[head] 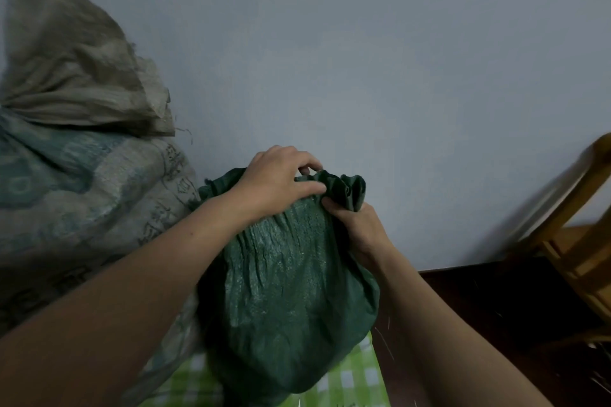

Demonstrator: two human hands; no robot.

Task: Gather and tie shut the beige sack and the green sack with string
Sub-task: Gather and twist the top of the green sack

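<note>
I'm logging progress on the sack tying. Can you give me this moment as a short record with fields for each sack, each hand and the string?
green sack: stands in front of the person, mouth bunched into a neck
left hand: grips the bunched neck from above
right hand: grips the neck from below, on its right side
beige sack: on the left by the wall, top gathered; a tie cannot be made out
string: none visible
underneath: green checked cloth
right edge: wooden chair
</note>
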